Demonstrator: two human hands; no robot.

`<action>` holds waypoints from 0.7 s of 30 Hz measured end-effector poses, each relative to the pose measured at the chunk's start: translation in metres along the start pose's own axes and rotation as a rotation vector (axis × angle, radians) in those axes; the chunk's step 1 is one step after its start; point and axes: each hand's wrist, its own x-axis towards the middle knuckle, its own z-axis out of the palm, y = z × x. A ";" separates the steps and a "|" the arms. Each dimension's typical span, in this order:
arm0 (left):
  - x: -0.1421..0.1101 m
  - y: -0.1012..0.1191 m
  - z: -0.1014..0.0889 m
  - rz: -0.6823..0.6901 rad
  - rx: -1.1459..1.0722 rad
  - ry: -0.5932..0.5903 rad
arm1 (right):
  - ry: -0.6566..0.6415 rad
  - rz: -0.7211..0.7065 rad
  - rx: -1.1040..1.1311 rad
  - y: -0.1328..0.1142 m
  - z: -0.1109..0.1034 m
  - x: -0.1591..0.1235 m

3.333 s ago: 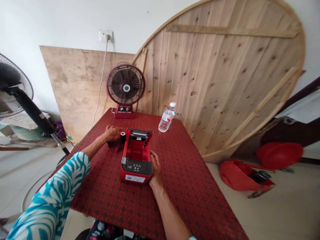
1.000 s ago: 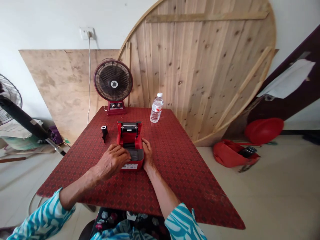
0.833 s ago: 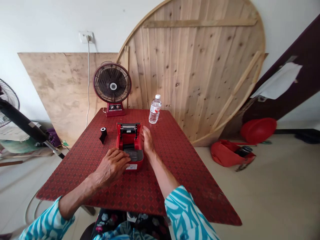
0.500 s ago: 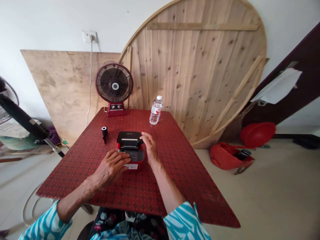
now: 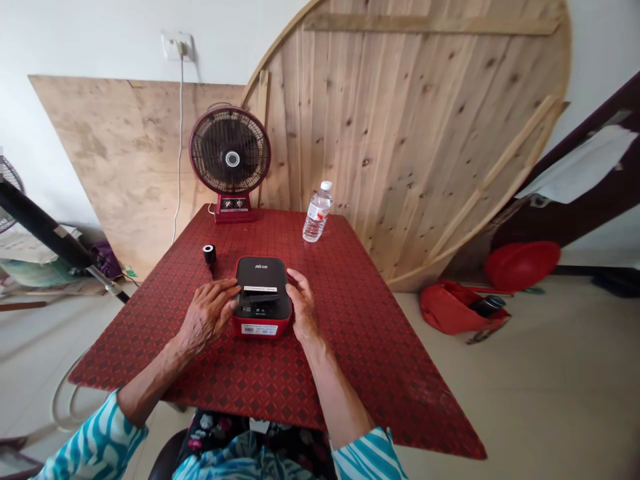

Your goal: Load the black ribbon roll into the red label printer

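A small red and black label printer (image 5: 264, 273) rests on the table in front of me, its black lid down and a white sticker on its near side. My left hand (image 5: 210, 310) has its fingertips on the printer's left edge. On the opposite side, my right hand (image 5: 303, 307) holds the right edge with bent fingers. A little to the left stands a small black roll with a white end (image 5: 209, 253), a dark strip hanging from it. Behind and right of the printer is a clear water bottle (image 5: 317, 212) with a white cap.
The table (image 5: 370, 360) has a dark red patterned cover. A red fan (image 5: 231, 160) stands at its far edge. A large round wooden board (image 5: 390, 133) leans on the wall behind. On the floor at the right lie a red bag (image 5: 443, 310) and a red basin (image 5: 523, 265).
The printer's lid was up with its inside showing; now it is down. My left hand has moved from the front opening to the left edge. The camera view has shifted slightly.
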 end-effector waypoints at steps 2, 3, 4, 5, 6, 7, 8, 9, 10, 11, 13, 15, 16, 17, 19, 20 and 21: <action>-0.002 0.000 0.001 -0.030 -0.053 0.003 | -0.012 0.002 -0.010 0.001 0.000 -0.001; -0.003 0.001 0.001 -0.057 -0.107 -0.005 | -0.014 0.003 -0.013 0.002 -0.001 -0.002; -0.004 0.001 0.001 -0.095 -0.182 -0.014 | -0.010 0.006 -0.012 0.004 -0.001 -0.002; -0.004 0.001 0.002 -0.148 -0.272 -0.015 | 0.005 0.011 -0.004 0.008 -0.001 -0.003; -0.005 0.001 0.003 -0.217 -0.372 -0.011 | 0.026 0.016 0.012 0.011 -0.001 -0.004; -0.005 0.001 0.005 -0.302 -0.474 -0.002 | 0.048 0.020 0.031 0.016 -0.002 -0.004; -0.005 0.001 0.007 -0.397 -0.574 0.008 | 0.071 0.026 0.052 0.021 -0.002 -0.005; -0.004 0.001 0.010 -0.492 -0.671 0.021 | 0.088 0.036 0.067 0.026 -0.003 -0.006; -0.003 0.001 0.013 -0.577 -0.770 0.027 | 0.101 0.049 0.072 0.030 -0.004 -0.006; -0.002 0.000 0.016 -0.642 -0.870 0.025 | 0.110 0.064 0.070 0.034 -0.005 -0.006; 0.002 -0.002 0.022 -0.709 -1.057 0.010 | 0.123 0.089 0.059 0.039 -0.007 -0.006; 0.007 -0.005 0.025 -0.731 -1.175 -0.005 | 0.134 0.098 0.067 0.040 -0.007 -0.006; 0.009 -0.006 0.026 -0.739 -1.203 -0.015 | 0.140 0.101 0.078 0.040 -0.007 -0.006; 0.010 -0.008 0.025 -0.745 -1.215 -0.021 | 0.144 0.105 0.087 0.040 -0.007 -0.006; 0.012 -0.010 0.023 -0.760 -1.217 -0.030 | 0.149 0.112 0.094 0.038 -0.007 -0.007; 0.013 -0.010 0.022 -0.766 -1.218 -0.041 | 0.151 0.114 0.092 0.038 -0.007 -0.007; 0.013 -0.011 0.021 -0.771 -1.222 -0.053 | 0.151 0.111 0.086 0.038 -0.006 -0.007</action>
